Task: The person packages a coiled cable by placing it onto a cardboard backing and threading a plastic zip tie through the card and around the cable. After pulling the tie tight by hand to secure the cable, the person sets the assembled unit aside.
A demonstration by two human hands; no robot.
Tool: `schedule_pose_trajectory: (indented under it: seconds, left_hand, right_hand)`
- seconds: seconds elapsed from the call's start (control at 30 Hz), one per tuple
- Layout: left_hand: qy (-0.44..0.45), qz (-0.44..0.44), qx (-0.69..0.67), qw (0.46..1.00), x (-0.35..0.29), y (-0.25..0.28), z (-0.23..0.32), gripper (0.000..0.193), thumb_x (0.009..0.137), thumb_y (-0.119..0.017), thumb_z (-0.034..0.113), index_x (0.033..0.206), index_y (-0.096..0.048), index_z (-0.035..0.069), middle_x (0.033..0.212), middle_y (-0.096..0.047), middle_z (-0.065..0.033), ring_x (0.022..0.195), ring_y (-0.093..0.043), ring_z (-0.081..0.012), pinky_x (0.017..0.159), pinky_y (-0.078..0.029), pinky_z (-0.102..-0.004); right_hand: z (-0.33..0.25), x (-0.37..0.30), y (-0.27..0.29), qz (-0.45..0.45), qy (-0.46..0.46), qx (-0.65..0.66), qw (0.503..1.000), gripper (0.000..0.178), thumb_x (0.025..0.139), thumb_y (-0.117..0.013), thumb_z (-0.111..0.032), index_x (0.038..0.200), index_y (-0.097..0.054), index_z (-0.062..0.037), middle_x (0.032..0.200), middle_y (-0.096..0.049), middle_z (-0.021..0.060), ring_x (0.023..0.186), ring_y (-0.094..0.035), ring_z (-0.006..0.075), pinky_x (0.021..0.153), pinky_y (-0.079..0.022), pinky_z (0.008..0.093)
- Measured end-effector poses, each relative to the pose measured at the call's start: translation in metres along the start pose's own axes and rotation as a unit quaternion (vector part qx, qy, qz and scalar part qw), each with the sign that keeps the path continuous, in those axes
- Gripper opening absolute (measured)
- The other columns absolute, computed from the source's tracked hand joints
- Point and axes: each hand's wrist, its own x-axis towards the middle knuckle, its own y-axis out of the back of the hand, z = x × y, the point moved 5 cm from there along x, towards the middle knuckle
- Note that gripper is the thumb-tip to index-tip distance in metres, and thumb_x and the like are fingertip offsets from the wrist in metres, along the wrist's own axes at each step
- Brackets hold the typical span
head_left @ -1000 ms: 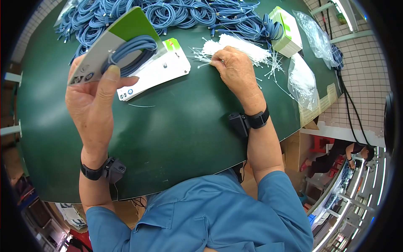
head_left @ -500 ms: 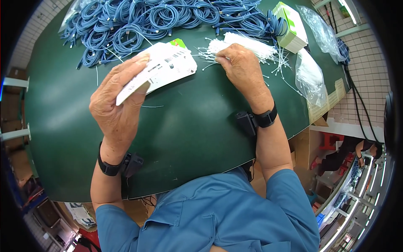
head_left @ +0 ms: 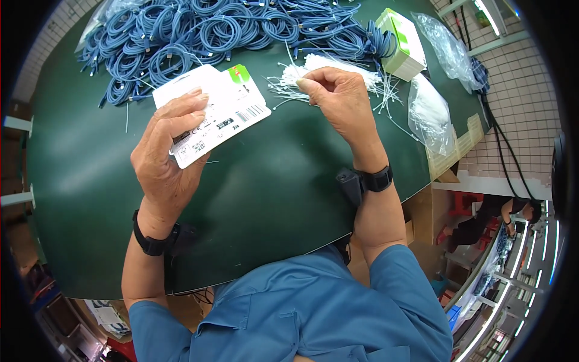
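My left hand [head_left: 164, 148] grips a white cardboard packaging card [head_left: 244, 101] with a green corner, its printed face turned up. The thumb is behind the card and the fingers lie across its front. My right hand [head_left: 342, 99] pinches a thin white cable tie [head_left: 291, 55] between thumb and forefinger; the tie's strip points up and away. Just beyond that hand lies a loose pile of white cable ties [head_left: 374, 81], partly hidden by it. Coiled blue cables [head_left: 223, 30] are heaped along the far side of the table, beyond the card.
A stack of white and green cards [head_left: 403, 48] stands at the far right. Near it are a clear bag of cable ties [head_left: 431, 114] and a crumpled clear bag [head_left: 443, 51]. The green table [head_left: 271, 199] curves toward me. Another person [head_left: 488, 220] is off to the right.
The card in my left hand has turned so its printed face shows more fully. My right hand has tilted up, and the cable tie in its pinch now points upward.
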Motion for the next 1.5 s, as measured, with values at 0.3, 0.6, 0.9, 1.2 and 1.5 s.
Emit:
schedule_pose_trajectory:
  seconds: [0.3, 0.6, 0.9, 1.2, 1.5]
  left_hand:
    - [-0.059, -0.024, 0.071, 0.995, -0.003, -0.006, -0.003, 0.031, 0.078, -0.089, 0.006, 0.093, -0.063, 0.003, 0.116, -0.077, -0.0151, 0.118, -0.072, -0.036, 0.101, -0.058, -0.0439]
    - [-0.078, -0.031, 0.084, 0.993, -0.001, -0.01, -0.008, 0.031, 0.078, -0.089, 0.004, 0.094, -0.062, 0.003, 0.113, -0.078, -0.0143, 0.118, -0.073, -0.0352, 0.1, -0.058, -0.044]
    - [-0.075, -0.036, 0.089, 0.993, -0.001, -0.007, -0.004, 0.029, 0.079, -0.086, 0.002, 0.095, -0.062, 0.002, 0.114, -0.077, -0.0155, 0.118, -0.072, -0.0371, 0.1, -0.058, -0.0447]
    - [-0.084, -0.046, 0.087, 0.992, -0.001, -0.009, 0.002, 0.029, 0.078, -0.084, -0.001, 0.095, -0.061, 0.002, 0.114, -0.076, -0.0163, 0.117, -0.072, -0.0383, 0.098, -0.059, -0.0451]
    - [-0.081, -0.038, 0.084, 0.992, 0.0, -0.007, 0.002, 0.03, 0.077, -0.085, -0.001, 0.095, -0.061, 0.002, 0.115, -0.076, -0.0155, 0.116, -0.072, -0.0383, 0.097, -0.06, -0.0443]
  right_hand:
    - [-0.01, -0.011, -0.023, -0.125, -0.139, 0.32, 0.929, 0.015, 0.098, -0.076, -0.012, 0.105, -0.066, -0.003, 0.088, -0.073, 0.0076, 0.069, -0.059, 0.0058, 0.061, -0.046, 0.0187]
    - [-0.018, -0.013, -0.027, -0.151, -0.113, 0.306, 0.933, 0.021, 0.099, -0.074, -0.012, 0.115, -0.071, 0.0017, 0.095, -0.076, 0.0101, 0.074, -0.063, 0.0071, 0.066, -0.05, 0.0191]
    - [-0.032, -0.018, -0.028, -0.125, 0.016, 0.321, 0.939, 0.028, 0.101, -0.07, -0.005, 0.127, -0.069, 0.0047, 0.099, -0.076, 0.0117, 0.081, -0.07, 0.0102, 0.068, -0.054, 0.0213]
    - [-0.048, -0.027, -0.021, -0.003, 0.093, 0.21, 0.973, 0.013, 0.103, -0.068, -0.009, 0.113, -0.069, -0.0002, 0.089, -0.074, 0.0073, 0.077, -0.07, 0.0101, 0.062, -0.053, 0.0209]
    - [-0.042, -0.023, -0.027, 0.036, 0.208, -0.025, 0.977, 0.009, 0.105, -0.064, -0.008, 0.108, -0.065, 0.0008, 0.083, -0.072, 0.0079, 0.071, -0.067, 0.0103, 0.062, -0.053, 0.0267]
